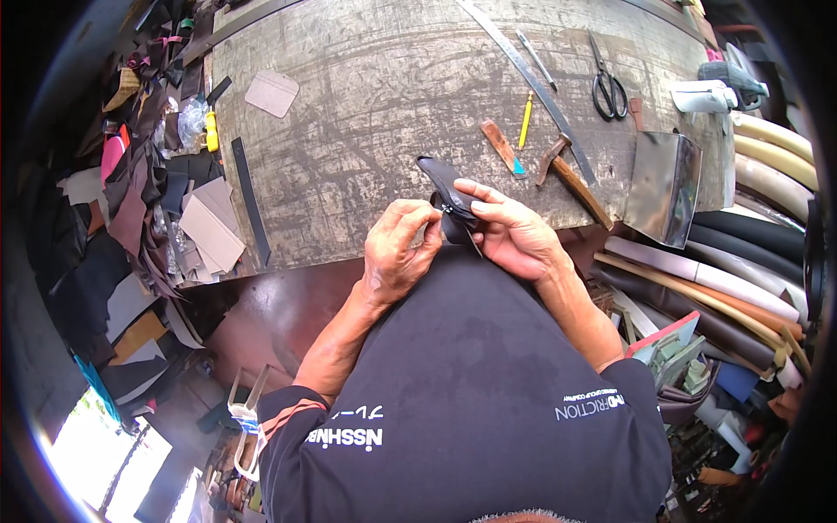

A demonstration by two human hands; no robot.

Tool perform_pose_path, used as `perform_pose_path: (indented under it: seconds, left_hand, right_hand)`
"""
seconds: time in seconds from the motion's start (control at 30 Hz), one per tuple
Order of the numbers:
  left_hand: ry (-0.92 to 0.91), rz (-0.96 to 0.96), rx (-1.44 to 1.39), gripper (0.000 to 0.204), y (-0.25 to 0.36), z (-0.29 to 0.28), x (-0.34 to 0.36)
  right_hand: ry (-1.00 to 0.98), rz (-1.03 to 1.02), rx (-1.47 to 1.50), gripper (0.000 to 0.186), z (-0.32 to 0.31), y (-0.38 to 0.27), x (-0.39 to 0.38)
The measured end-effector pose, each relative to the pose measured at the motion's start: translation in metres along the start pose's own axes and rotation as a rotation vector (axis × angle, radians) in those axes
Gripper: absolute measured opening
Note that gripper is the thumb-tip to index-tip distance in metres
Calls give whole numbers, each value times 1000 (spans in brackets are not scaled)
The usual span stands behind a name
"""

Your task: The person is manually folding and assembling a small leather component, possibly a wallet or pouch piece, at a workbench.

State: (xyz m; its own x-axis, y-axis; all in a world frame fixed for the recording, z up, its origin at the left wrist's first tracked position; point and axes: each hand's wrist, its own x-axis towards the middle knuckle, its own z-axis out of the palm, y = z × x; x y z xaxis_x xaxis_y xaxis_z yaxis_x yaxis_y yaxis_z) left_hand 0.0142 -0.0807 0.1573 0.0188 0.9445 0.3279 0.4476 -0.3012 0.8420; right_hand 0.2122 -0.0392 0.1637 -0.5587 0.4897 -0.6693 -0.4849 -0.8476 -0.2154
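A small folded black leather piece (447, 180) is up in front of my chest, by the table's near edge. My right hand (516, 234) grips its right side, with the thumb and fingers closed over the leather. On the other side my left hand (401, 248) is closed in a pinch, fingertips at the leather's left edge beside a small shiny metal bit (447, 208). What exactly those left fingertips pinch is too small to make out. A pointed lower part of the leather hangs between the hands.
On the worn wooden table (349, 113) lie a hammer (575, 181), a wooden-handled blade (503, 148), a yellow pencil (526, 120), a steel ruler (540, 90), a pen (536, 59) and scissors (608, 83). Leather scraps (135, 205) heap at left; material rolls (724, 283) stack at right.
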Motion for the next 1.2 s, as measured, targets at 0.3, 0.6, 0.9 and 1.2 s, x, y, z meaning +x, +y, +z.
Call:
perform_pose_path:
  seconds: [0.3,0.6,0.9,1.2]
  left_hand:
    - [-258,142,37,63,-20,-9,24]
    - [-465,-190,-295,39,-47,-5,27]
    - [-422,-802,-471,32,-60,14,26]
    - [-256,-880,-666,31,-115,45,6]
  right_hand:
    - [42,67,-29,32,-2,-11,-1]
    - [42,-16,-475,44,-7,-23,-2]
    - [204,-772,-1459,56,-39,-13,25]
    - [214,-975,-1463,27,-64,-1,83]
